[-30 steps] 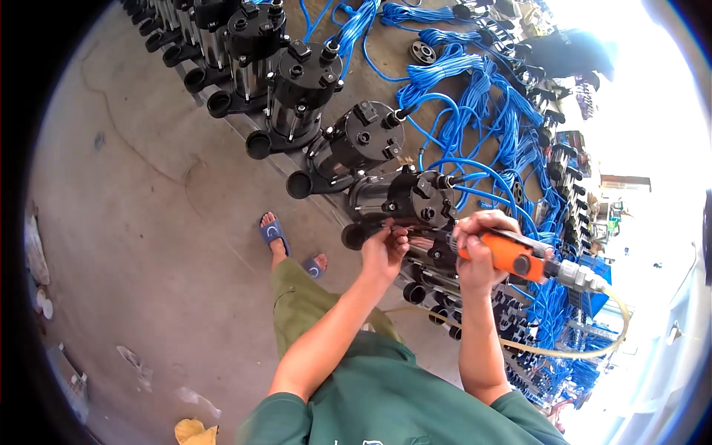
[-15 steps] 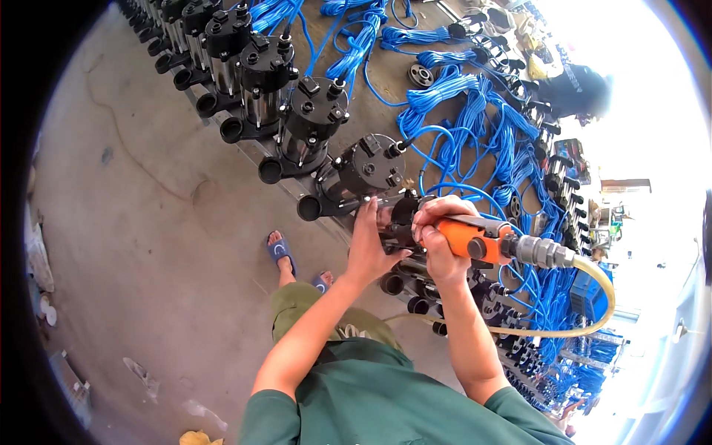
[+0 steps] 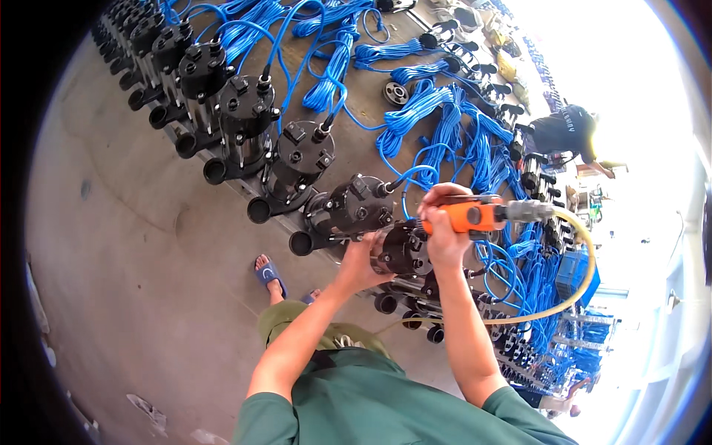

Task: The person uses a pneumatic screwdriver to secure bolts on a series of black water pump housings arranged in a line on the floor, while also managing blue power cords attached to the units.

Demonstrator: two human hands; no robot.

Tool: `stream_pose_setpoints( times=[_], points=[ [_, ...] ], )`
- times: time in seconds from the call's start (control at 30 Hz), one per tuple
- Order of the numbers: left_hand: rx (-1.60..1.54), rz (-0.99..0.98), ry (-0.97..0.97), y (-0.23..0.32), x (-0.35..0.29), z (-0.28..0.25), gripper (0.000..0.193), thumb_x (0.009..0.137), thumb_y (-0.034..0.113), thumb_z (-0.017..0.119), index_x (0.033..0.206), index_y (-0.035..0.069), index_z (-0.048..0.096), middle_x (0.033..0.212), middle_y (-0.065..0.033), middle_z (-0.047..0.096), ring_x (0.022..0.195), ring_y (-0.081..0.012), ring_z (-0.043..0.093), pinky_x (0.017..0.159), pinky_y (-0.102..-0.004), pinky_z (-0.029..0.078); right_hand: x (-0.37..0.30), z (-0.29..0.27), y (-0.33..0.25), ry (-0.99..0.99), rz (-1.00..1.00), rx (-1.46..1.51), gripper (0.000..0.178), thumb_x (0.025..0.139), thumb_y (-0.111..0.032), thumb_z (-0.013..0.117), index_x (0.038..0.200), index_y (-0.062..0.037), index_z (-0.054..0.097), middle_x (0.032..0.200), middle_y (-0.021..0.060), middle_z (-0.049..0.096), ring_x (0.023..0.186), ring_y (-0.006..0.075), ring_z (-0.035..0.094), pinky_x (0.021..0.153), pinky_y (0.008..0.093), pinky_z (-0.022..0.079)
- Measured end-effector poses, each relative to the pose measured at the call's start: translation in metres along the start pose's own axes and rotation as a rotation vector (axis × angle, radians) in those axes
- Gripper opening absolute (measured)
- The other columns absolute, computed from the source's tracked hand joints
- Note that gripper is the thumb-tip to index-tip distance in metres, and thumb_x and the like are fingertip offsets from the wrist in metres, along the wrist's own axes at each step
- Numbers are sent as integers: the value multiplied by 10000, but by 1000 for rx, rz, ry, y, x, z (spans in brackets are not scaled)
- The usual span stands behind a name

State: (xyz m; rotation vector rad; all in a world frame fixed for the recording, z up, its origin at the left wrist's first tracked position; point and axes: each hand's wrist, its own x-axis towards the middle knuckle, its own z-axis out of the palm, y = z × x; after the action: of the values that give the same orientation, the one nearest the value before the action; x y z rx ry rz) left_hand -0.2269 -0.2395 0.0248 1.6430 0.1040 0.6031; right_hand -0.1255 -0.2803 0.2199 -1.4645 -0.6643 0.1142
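Note:
My right hand (image 3: 445,236) is closed round an orange air tool (image 3: 475,215), whose grey metal coupling (image 3: 528,211) runs into a yellowish hose (image 3: 591,259). The tool's working end is hidden by my fingers, just above a black-topped submersible pump (image 3: 406,251). My left hand (image 3: 359,268) grips this pump's shiny body from the left, with part of the fingers out of sight behind it. Beside it, on the far left, stands another submersible pump (image 3: 359,205) with a blue cable leaving its lid.
A long row of similar pumps (image 3: 248,111) runs from far left towards me. Coiled blue cables (image 3: 415,115) lie on the floor beyond, with a black round part (image 3: 395,93) among them. A blue crate (image 3: 572,273) stands at right. A person in dark clothes (image 3: 560,132) bends at far right.
The orange tool has turned level and lifted slightly. My left hand has moved down against the pump, its thumb now tucked beneath. The view has shifted, with the row sitting lower and further left.

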Motion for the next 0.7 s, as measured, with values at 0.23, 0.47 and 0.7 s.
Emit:
stream_pose_setpoints(
  times=[0.23, 0.47, 0.7],
  points=[
    [6, -79, 11, 4, -2, -3, 1083, 520, 171, 935, 1428, 31, 361, 1312, -220, 565, 1168, -389, 595, 982, -432, 499, 5, 7, -2, 58, 21, 30, 303, 793, 66, 627, 1091, 15, 635, 940, 86, 699, 786, 113, 654, 719, 259, 539],
    [-82, -37, 91, 4, -1, 15, 1059, 547, 156, 918, 1428, 16, 348, 1293, -207, 579, 1140, -325, 620, 995, -411, 491, 4, -6, 1, 166, -20, 40, 232, 760, 76, 610, 989, 41, 626, 889, 84, 694, 800, 137, 673, 727, 284, 557],
    [59, -114, -27, 14, -3, 9, 1073, 560, 137, 936, 1441, 9, 336, 1306, -216, 575, 1188, -313, 600, 1009, -415, 491, 13, -11, -8, 131, -110, 69, 284, 759, 46, 618, 1041, 54, 645, 943, 116, 700, 820, 145, 685, 709, 278, 547]
  ],
)
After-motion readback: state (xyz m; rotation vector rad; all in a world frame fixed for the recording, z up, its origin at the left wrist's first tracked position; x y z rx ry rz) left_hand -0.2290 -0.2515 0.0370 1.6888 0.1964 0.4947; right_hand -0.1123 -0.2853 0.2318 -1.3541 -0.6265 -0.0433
